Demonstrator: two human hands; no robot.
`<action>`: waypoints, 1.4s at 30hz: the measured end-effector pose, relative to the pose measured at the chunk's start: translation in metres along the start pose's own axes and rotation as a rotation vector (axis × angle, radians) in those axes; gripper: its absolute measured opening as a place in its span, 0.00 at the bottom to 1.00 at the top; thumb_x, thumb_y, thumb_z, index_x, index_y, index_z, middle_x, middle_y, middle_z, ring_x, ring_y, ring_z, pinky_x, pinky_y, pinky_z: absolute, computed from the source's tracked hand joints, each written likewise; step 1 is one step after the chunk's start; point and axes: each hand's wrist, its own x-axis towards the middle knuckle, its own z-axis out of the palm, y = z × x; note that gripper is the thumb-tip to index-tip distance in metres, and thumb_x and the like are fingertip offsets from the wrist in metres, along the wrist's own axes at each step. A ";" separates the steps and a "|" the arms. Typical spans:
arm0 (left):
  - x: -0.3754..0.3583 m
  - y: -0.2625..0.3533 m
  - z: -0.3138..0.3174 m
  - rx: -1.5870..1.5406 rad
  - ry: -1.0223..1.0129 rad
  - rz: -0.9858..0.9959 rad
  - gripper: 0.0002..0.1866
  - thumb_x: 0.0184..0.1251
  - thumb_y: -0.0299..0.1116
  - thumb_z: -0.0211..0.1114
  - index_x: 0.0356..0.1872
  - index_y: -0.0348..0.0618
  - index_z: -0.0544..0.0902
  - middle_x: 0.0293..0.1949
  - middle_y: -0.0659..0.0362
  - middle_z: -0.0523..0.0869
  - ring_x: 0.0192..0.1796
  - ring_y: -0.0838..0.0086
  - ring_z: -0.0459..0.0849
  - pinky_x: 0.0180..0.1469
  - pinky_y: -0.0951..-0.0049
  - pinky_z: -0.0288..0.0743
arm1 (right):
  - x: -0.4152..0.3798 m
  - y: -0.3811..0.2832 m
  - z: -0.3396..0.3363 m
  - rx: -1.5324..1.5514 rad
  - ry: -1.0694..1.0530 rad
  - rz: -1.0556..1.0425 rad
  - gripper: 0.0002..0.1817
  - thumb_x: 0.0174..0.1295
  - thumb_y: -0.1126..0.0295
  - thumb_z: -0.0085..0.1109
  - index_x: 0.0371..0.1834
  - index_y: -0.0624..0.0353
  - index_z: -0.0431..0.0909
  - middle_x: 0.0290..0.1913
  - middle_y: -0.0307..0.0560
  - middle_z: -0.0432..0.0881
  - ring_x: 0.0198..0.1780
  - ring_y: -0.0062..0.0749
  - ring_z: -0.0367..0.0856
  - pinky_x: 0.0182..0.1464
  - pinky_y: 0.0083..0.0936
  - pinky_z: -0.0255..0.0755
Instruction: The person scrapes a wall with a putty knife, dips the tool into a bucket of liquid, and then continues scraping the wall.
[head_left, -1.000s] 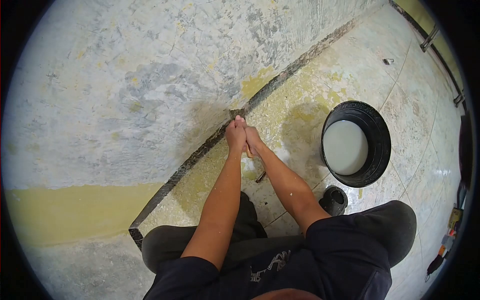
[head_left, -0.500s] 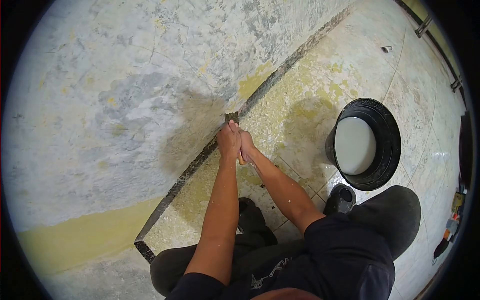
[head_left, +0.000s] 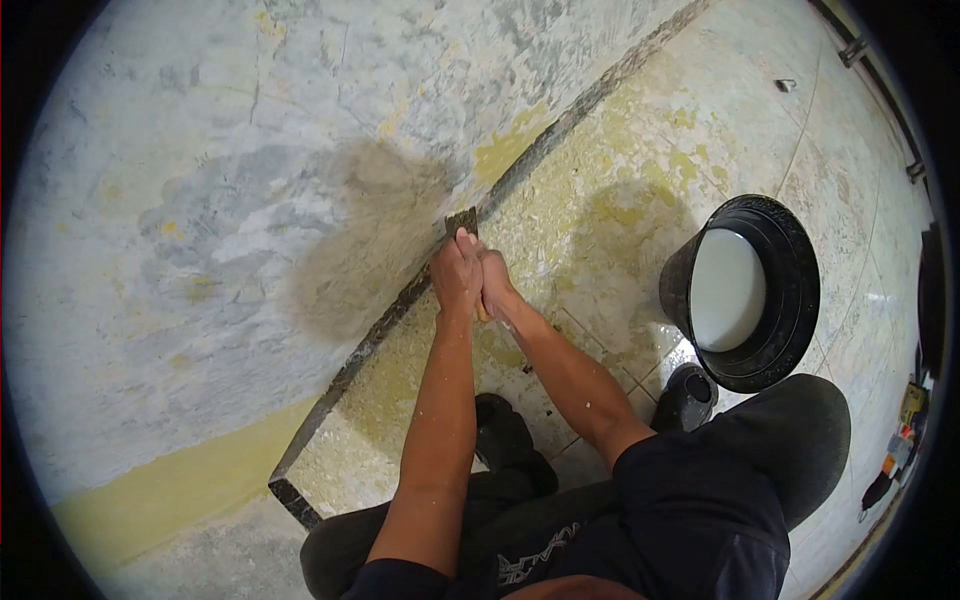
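Both my hands are closed round one scraper (head_left: 461, 219), whose wide, dirty blade points away from me against the foot of the wall. My left hand (head_left: 455, 278) grips it on the wall side, fingers stretched forward near the blade. On the other side my right hand (head_left: 497, 278) wraps the handle, and a bit of its wooden end shows below the hands. The wall (head_left: 270, 230) is patchy white and grey with yellow paint remnants. A dark skirting strip (head_left: 385, 325) runs along its base, right at the blade.
A black bucket (head_left: 806, 290) with whitish liquid stands right of my knee. Paint flakes litter the tiled floor (head_left: 560, 240). A small metal object (head_left: 785, 85) lies far off at upper right. Several tools, one orange and black (head_left: 885, 470), lie at the right edge.
My hands and the scraper have shifted slightly up the wall, and more of the blade shows. The camera has tilted a little, so the bucket appears further right.
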 end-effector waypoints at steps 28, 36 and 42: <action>-0.006 -0.028 0.041 -0.561 0.016 -0.403 0.26 0.77 0.48 0.50 0.33 0.31 0.80 0.33 0.49 0.85 0.35 0.68 0.81 0.39 0.65 0.72 | 0.003 -0.019 -0.021 -0.817 0.224 -0.437 0.33 0.67 0.47 0.50 0.27 0.75 0.79 0.28 0.72 0.79 0.36 0.62 0.81 0.43 0.44 0.72; -0.004 0.018 0.045 -1.095 0.066 -0.535 0.19 0.79 0.44 0.47 0.43 0.35 0.77 0.40 0.58 0.82 0.41 0.75 0.79 0.46 0.74 0.73 | 0.010 -0.045 -0.034 -1.036 0.194 -0.431 0.35 0.66 0.43 0.49 0.36 0.74 0.81 0.33 0.74 0.80 0.41 0.65 0.80 0.45 0.46 0.73; 0.007 0.021 0.054 -1.118 0.096 -0.619 0.16 0.79 0.40 0.48 0.43 0.37 0.77 0.39 0.57 0.81 0.40 0.73 0.79 0.44 0.73 0.75 | 0.011 -0.051 -0.036 -1.095 0.228 -0.472 0.32 0.66 0.45 0.50 0.37 0.72 0.81 0.29 0.69 0.80 0.35 0.59 0.79 0.41 0.42 0.73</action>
